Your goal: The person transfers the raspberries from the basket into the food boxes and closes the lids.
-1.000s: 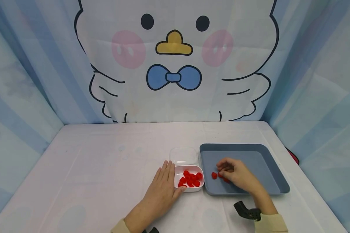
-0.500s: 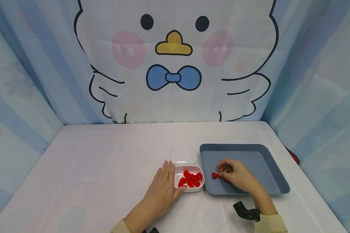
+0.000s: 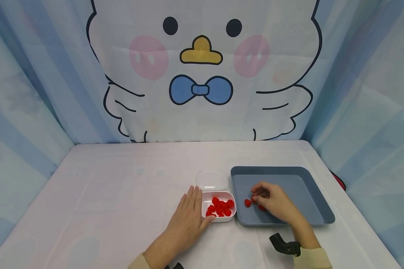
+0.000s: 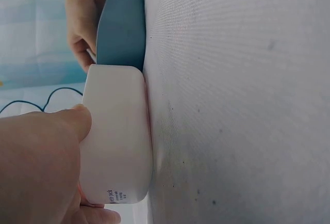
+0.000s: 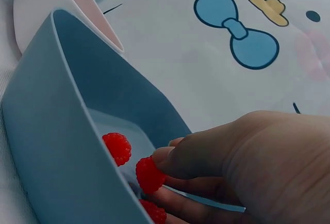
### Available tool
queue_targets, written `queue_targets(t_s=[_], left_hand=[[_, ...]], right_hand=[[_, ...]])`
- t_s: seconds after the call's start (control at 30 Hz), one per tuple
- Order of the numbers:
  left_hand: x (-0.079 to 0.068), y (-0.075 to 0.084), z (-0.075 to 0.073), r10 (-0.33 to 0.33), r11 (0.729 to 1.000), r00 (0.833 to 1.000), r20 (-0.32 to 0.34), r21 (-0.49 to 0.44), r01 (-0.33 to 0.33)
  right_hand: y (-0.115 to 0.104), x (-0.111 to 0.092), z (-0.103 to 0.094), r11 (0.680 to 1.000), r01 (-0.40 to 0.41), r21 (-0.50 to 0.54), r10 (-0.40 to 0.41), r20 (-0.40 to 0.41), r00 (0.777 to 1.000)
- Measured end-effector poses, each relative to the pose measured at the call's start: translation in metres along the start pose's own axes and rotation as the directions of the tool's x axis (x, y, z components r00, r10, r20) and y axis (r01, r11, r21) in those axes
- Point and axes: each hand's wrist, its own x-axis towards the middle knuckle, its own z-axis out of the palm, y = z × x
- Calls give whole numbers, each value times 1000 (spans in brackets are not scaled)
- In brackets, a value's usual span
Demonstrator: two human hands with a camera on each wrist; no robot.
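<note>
My left hand [image 3: 185, 220] lies along the left side of a small white box [image 3: 224, 219], its fingers straight and its thumb on the front rim. Inside the box are several red raspberries [image 3: 221, 205]. Over the grey-blue tray [image 3: 303, 192], my right hand [image 3: 277, 202] pinches one raspberry [image 5: 149, 175] between thumb and fingertips. A second raspberry [image 3: 247, 203] lies in the tray just left of those fingertips. Another raspberry [image 5: 154, 212] lies below the hand, partly hidden by it in the head view.
Behind the box lies its clear lid [image 3: 212, 181], folded back on the table. The tray's left wall stands right beside the box. A white cloth covers the table [image 3: 121, 186], and a printed curtain [image 3: 202, 119] hangs along the back.
The pinched raspberry and the right fingertips have risen slightly, and the raspberry beneath the hand shows more separately. The left hand and the box stay where they were.
</note>
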Motion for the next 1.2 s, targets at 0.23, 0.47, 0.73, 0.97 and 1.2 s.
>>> queue_targets(t_s=[0.23, 0.47, 0.73, 0.97, 1.2], left_hand=[[0, -1, 0, -2, 1000, 1000, 1, -9, 2], [-1, -1, 0, -1, 1000, 1000, 1, -7, 1], [-1, 0, 0, 1, 1000, 1000, -1, -7, -1], [-2, 0, 0, 3, 1000, 1000, -8, -3, -3], [-2, 0, 0, -3, 1000, 1000, 3, 1, 3]], right_hand=[[-5, 1, 2, 1000, 1, 19, 0, -61, 998], [-14, 1, 8, 998, 23, 57, -17, -109, 994], [-20, 0, 12, 988, 67, 139, -49, -131, 990], [-30, 0, 17, 974, 111, 200, -85, -135, 987], [-38, 0, 25, 961, 164, 223, -134, -142, 981]])
